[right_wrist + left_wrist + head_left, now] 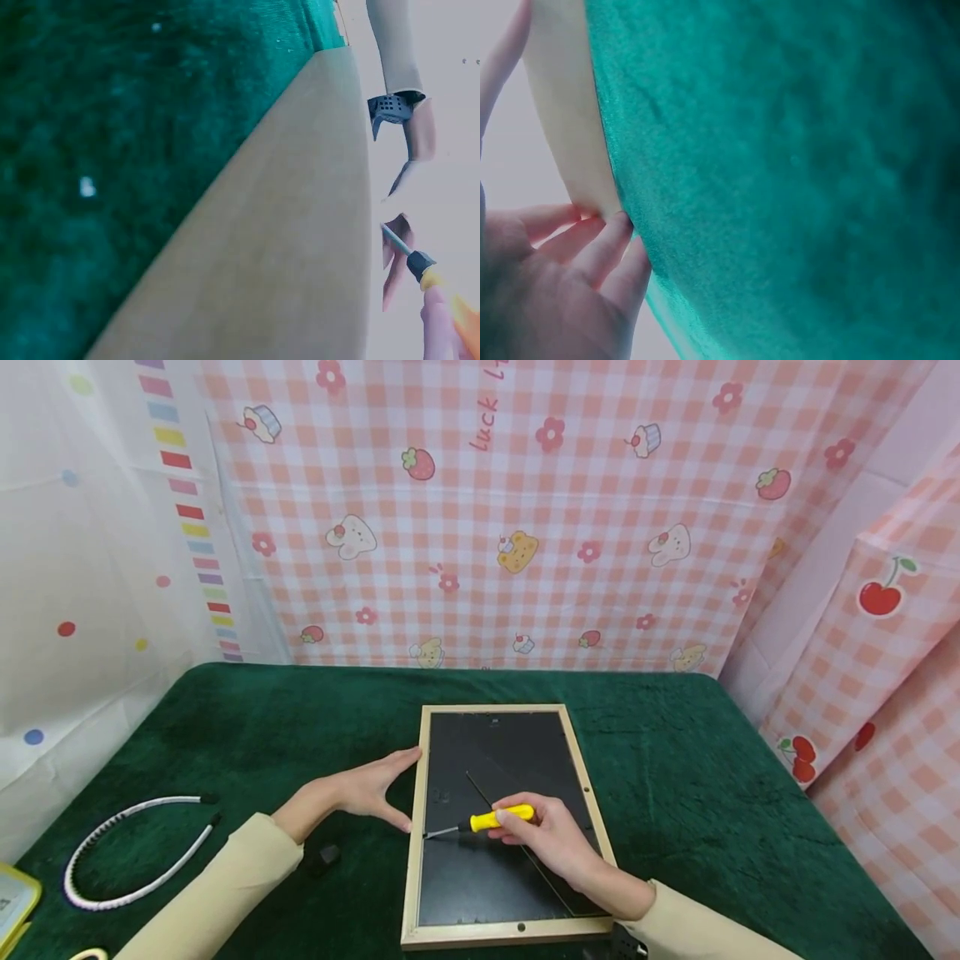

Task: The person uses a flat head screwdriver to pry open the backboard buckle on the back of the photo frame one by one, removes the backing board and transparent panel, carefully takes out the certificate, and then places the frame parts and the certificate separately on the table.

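A wooden picture frame (pixel 412 885) with a black back board (pixel 480 893) lies face down on the green cloth. My right hand (pixel 551 839) grips a yellow screwdriver (pixel 483 820) over the board. The screwdriver's tip meets the inner edge of the frame's left side, beside a small tab too small to make out. My left hand (pixel 367 789) rests against the frame's left side, thumb and fingers spread apart and nearly straight. In the left wrist view, fingertips of the left hand (pixel 570 277) touch the frame's wooden side (pixel 566 97). The right wrist view shows the screwdriver shaft (pixel 397 238) and another wooden side (pixel 285 225).
A white headband (pixel 135 893) lies on the table's left. Near the left forearm is a small black object (pixel 328 855). A yellow-edged item (pixel 18 897) sits at the far left corner. A thin stand leg (pixel 477 788) lies slantwise on the board. A checked curtain (pixel 480 610) hangs behind.
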The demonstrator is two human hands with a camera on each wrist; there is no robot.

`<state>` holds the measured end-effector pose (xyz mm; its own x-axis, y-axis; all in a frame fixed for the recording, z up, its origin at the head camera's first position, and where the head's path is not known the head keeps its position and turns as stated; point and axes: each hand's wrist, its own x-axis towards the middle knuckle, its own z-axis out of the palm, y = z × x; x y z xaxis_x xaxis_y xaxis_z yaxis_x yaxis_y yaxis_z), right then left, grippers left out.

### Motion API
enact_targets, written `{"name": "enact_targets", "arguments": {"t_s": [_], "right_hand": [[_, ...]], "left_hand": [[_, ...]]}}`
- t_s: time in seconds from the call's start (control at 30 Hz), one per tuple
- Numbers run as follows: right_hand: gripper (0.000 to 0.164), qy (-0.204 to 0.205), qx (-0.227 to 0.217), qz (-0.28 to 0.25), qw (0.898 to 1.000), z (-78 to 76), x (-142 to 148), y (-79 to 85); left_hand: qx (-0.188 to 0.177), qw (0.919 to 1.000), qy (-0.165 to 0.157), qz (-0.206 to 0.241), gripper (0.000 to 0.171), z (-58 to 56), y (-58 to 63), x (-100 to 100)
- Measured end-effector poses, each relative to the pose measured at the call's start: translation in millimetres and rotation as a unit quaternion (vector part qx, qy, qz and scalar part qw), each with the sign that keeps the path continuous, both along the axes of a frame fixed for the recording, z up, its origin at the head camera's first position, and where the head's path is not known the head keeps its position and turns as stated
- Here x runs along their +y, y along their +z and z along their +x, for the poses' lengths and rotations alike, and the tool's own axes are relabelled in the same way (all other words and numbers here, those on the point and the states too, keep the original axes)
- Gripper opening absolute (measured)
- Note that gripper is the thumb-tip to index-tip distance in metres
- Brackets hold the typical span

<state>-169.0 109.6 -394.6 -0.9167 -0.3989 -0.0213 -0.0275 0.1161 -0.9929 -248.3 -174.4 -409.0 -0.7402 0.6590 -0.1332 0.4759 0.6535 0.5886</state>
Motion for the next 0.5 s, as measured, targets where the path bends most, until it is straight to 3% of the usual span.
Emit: {"name": "enact_targets", "arguments": {"t_s": [0.13,0.33,0.5], "right_hand": [[0.036,-0.010,-0.012,-0.019,1.000,-0.6,-1,5.9],[0.038,-0.010,-0.036,-0.052,0.998,-8.3,-1,-9.9],[0.037,-0.002,-0.027,-0.050,0.998,-4.9,-4,-2.2]], "left_hand": [[0.005,0.9999,-0.004,0.008,0.109,-2.8,-0.7,-1],[0.005,0.9978,-0.021,0.063,0.097,-9.7,-2.0,-3],[0.034,0.9989,-0.028,0.019,0.098,-14.3,1.5,-2]]}}
